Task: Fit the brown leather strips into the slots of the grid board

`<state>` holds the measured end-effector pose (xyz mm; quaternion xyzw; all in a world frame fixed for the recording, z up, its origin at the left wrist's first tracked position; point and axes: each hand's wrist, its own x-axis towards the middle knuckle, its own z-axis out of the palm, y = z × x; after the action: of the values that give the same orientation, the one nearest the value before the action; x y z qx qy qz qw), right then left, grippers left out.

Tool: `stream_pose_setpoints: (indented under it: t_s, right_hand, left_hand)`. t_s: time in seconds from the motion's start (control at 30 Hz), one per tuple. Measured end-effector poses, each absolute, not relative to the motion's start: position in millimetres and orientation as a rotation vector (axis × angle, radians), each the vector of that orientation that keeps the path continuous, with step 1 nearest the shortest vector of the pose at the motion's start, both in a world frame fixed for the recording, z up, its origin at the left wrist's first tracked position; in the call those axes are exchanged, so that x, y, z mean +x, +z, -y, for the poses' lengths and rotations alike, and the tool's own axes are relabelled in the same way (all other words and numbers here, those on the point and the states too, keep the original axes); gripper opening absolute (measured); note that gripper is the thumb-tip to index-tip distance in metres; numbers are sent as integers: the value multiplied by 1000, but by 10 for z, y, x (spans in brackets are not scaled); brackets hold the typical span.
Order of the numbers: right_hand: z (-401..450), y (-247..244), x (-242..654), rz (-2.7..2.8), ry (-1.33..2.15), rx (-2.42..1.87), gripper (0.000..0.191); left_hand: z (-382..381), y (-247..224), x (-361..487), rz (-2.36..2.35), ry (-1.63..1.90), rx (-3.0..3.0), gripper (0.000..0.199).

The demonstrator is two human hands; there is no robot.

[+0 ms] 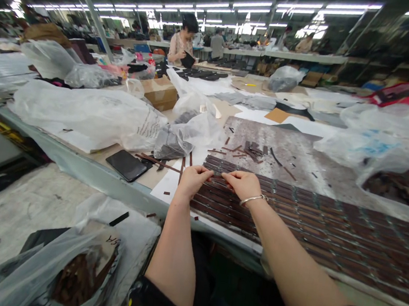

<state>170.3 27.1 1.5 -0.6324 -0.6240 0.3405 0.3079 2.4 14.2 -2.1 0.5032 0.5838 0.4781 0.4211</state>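
Both hands meet over the left end of long rows of dark brown strips [313,228], laid side by side along the table edge. My left hand [194,178] pinches thumb to forefinger, and what lies between the fingertips is too small to make out. Just to its right, my right hand [243,184], with a bracelet [253,200] at the wrist, makes a similar pinch; its contents are also unclear. The two sets of fingertips are a small gap apart. Beyond them, loose short brown pieces [254,151] lie scattered on a worn grey-brown board [295,155].
A black phone [127,165] lies left of my hands, beside thin brown strips [159,161]. Clear plastic bags [94,117] crowd the back left. At right, another bag [398,185] holds brown pieces. A bag of brown pieces [78,276] sits lower left. Across the tables, a person [181,48] handles something black.
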Motion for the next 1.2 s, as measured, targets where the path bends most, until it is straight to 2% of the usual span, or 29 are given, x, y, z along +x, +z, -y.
stream_pose_setpoints:
  t_s: [0.13,0.33,0.53,1.2]
  right_hand:
    - [-391,-93,1562,1730,942,-1692,25]
    - [-457,-44,1458,1981,570,-1875,31]
    - [-513,-96,1392,2101,493,-1934,32]
    - [-520,-41,1315,2147,524,-1944,35]
  left_hand:
    - [-236,-104,-97,-1586,1147,1310,17]
    - [-338,-130,-137,-1985,900,1590,20]
    - [-370,-131,-63,-2191,673,1688,19]
    - [-430,-180,-25,-2241,606,1690,18]
